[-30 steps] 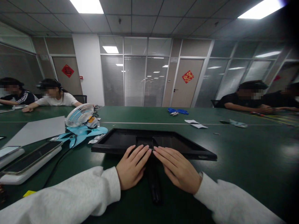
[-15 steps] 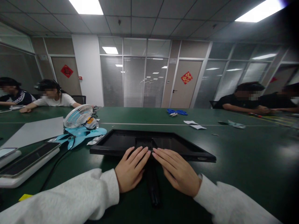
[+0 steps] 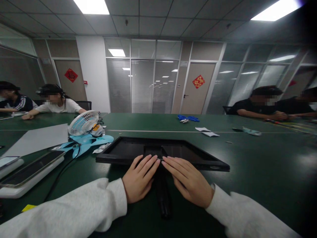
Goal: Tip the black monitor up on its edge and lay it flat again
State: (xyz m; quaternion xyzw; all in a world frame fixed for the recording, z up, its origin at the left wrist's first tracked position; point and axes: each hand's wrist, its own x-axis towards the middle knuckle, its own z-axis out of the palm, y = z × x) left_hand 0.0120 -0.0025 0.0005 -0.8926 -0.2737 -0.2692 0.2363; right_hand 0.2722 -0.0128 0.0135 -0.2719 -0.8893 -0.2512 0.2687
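A black computer monitor [image 3: 195, 153] appears to lie flat on the green table, its raised rim around a recessed surface. From its near edge a dark, glossy post [image 3: 162, 198], which looks like a stand neck, points towards me. My left hand [image 3: 141, 178] rests with stretched fingers on the near middle of the monitor, just left of the post. Mirroring it on the right, my right hand [image 3: 188, 180] lies flat, fingers together and straight. The fingertips of both hands almost meet above the post's top. The part under my fingers is hidden.
Left of the monitor stand a white fan head [image 3: 84, 123] and light-blue fan blades [image 3: 85, 143], with a black cable [image 3: 59, 175]. A phone [image 3: 34, 168] rests on a white box nearby. Blue gloves [image 3: 188, 118] and white papers [image 3: 206, 131] lie farther back. Several people sit around the table [image 3: 260, 158].
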